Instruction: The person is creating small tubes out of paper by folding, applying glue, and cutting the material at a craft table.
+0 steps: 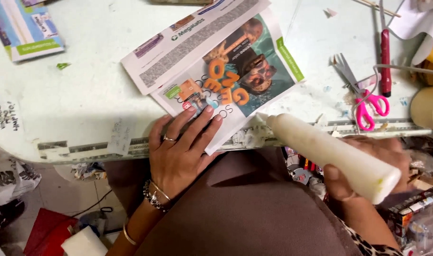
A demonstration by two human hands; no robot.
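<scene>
white glue bottle (330, 154) in right hand (368, 166), left hand (181, 151) flat on magazine page (235, 76).

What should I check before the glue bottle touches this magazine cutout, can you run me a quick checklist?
1. Left hand flat on the magazine cutout, pinning it: ok.
2. Right hand has a full grip on the white glue bottle: ok.
3. Nozzle aimed at the paper's edge: ok.
4. Nozzle open or capped: cannot tell.
5. Pink scissors lie apart from the paper: ok.
6. Cutout fully on the table: not ok, its corner overhangs.
</scene>
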